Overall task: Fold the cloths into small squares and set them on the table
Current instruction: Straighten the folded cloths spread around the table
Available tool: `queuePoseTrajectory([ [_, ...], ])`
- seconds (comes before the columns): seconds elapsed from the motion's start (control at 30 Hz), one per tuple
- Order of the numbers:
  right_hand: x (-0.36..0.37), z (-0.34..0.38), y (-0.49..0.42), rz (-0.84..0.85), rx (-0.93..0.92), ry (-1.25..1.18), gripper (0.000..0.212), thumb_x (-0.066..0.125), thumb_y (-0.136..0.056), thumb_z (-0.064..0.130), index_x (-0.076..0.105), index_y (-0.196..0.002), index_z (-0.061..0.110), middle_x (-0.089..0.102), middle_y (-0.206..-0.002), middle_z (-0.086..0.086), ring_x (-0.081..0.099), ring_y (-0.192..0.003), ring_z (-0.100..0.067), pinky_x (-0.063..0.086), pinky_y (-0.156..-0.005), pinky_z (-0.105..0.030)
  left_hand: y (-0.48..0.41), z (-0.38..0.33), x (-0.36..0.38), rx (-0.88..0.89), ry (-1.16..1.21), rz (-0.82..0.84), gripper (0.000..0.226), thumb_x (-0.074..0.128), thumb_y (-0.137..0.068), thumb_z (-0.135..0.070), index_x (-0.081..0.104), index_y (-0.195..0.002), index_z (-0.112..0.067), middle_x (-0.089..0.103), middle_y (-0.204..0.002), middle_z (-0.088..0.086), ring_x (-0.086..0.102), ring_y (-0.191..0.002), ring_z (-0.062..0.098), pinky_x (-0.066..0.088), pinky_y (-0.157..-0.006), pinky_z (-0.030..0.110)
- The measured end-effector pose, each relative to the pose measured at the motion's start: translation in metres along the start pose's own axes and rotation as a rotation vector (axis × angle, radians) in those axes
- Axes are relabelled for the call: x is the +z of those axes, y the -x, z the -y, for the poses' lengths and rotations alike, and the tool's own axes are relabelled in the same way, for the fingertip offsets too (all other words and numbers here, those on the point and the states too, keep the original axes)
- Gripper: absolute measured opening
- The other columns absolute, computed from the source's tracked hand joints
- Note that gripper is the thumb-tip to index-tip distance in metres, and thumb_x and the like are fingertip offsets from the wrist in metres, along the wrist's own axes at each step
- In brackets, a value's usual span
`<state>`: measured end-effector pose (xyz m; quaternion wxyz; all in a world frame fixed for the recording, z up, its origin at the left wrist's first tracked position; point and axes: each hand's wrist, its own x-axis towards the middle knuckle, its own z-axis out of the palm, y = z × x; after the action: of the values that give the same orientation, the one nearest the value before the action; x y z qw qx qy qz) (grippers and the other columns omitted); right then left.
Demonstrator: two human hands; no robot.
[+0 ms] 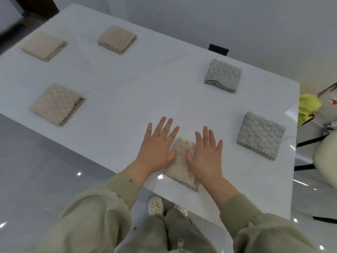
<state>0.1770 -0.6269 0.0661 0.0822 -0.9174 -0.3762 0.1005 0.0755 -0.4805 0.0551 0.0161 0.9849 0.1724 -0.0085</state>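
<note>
Your left hand (157, 145) lies palm down, fingers straight and spread, pointing away from you and a little to the right, with the thumb angled inward. Your right hand (207, 154) lies just beside it, also palm down, fingers straight and fanned, its thumb turned in toward the left thumb; the two thumbs are near but apart. Both forearms reach forward and converge, covered to the wrists by sage-green sleeves (123, 187).

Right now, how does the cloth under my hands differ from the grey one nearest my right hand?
The cloth under your hands is beige; the nearest grey cloth is grey. The cloth under your hands is pressed by your left hand and right hand; the nearest grey cloth lies untouched. Both are folded, bumpy squares on the table.
</note>
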Motion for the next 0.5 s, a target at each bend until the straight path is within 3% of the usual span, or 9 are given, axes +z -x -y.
queuePoseTrajectory([
  [0.13, -0.007, 0.029, -0.021, 0.008, -0.159, 0.061, 0.070, 0.018, -0.090, 0.051, 0.019, -0.149, 0.014, 0.001, -0.159, -0.009, -0.003, -0.147, -0.025, -0.011, -0.112, -0.046, 0.024, 0.021, -0.010, -0.203, -0.025, 0.020, 0.071, 0.040, -0.086, -0.052, 0.026, -0.148, -0.020, 0.020, -0.156, 0.010, 0.013, -0.145, 0.030, 0.008, -0.111, 0.053],
  [0.27, -0.004, 0.073, -0.034, 0.038, -0.261, 0.088, 0.064, 0.030, -0.094, 0.046, 0.022, -0.148, 0.013, 0.004, -0.159, -0.010, -0.001, -0.147, -0.026, -0.007, -0.114, -0.050, 0.056, 0.056, -0.021, -0.335, -0.023, 0.054, 0.074, 0.039, -0.091, -0.052, 0.008, -0.151, -0.022, 0.000, -0.159, 0.007, -0.013, -0.144, 0.025, -0.008, -0.111, 0.050],
  [0.37, 0.004, 0.118, -0.042, 0.056, -0.310, 0.088, 0.070, 0.022, -0.086, 0.048, 0.029, -0.146, 0.011, 0.011, -0.158, -0.011, 0.005, -0.147, -0.027, -0.001, -0.114, -0.054, 0.074, 0.093, -0.029, -0.384, -0.018, 0.038, 0.074, 0.036, -0.093, -0.049, -0.002, -0.150, -0.023, -0.011, -0.158, 0.006, -0.026, -0.139, 0.021, -0.015, -0.110, 0.049],
  [0.5, 0.026, 0.186, -0.055, 0.068, -0.350, 0.144, 0.074, 0.017, -0.083, 0.050, 0.037, -0.142, 0.010, 0.020, -0.156, -0.012, 0.014, -0.145, -0.030, 0.007, -0.113, -0.057, 0.092, 0.157, -0.029, -0.407, -0.022, 0.056, 0.074, 0.033, -0.094, -0.049, -0.009, -0.149, -0.024, -0.021, -0.155, 0.004, -0.022, -0.143, 0.025, -0.016, -0.110, 0.050],
])
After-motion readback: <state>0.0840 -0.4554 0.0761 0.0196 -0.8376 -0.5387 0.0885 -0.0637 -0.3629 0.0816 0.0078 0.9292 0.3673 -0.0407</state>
